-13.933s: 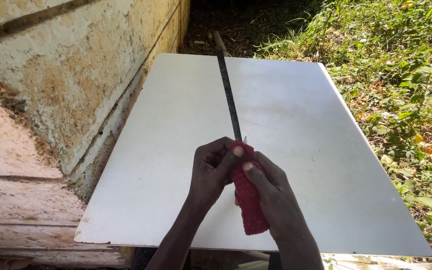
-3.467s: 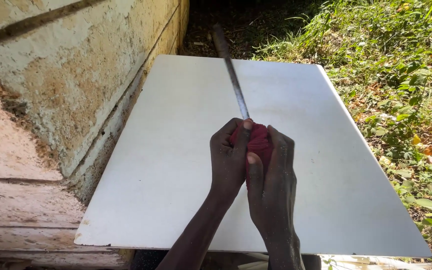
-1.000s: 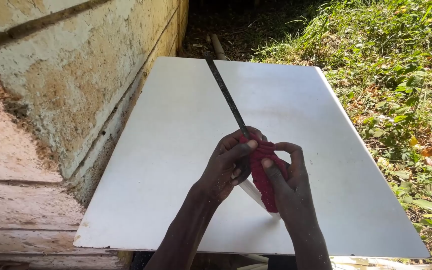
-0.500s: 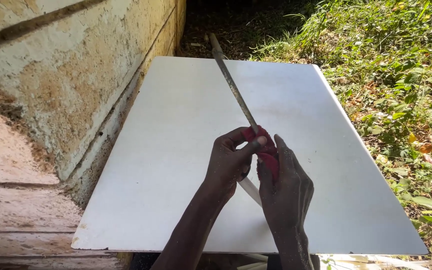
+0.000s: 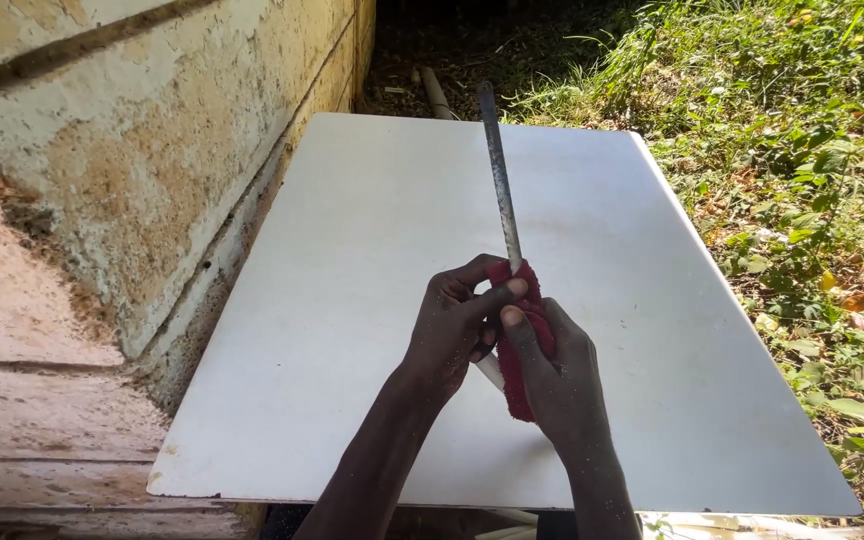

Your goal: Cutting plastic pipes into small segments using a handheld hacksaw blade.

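A long, thin metal rod (image 5: pixel 497 170), dull grey with a mottled, worn surface and faint sheen along its edge. Around its lower part, a red cloth (image 5: pixel 522 330), soft and fuzzy like towelling, matt. Beneath lies a white board (image 5: pixel 352 300), smooth and flat, with a slight satin shine and faint dusty smudges; its near edge looks chipped. To the side, a wall (image 5: pixel 152 150) of rough plaster, cream and stained yellow-brown, flaking in patches. Opposite it, matt green leafy grass (image 5: pixel 802 150) with dry brown leaves.
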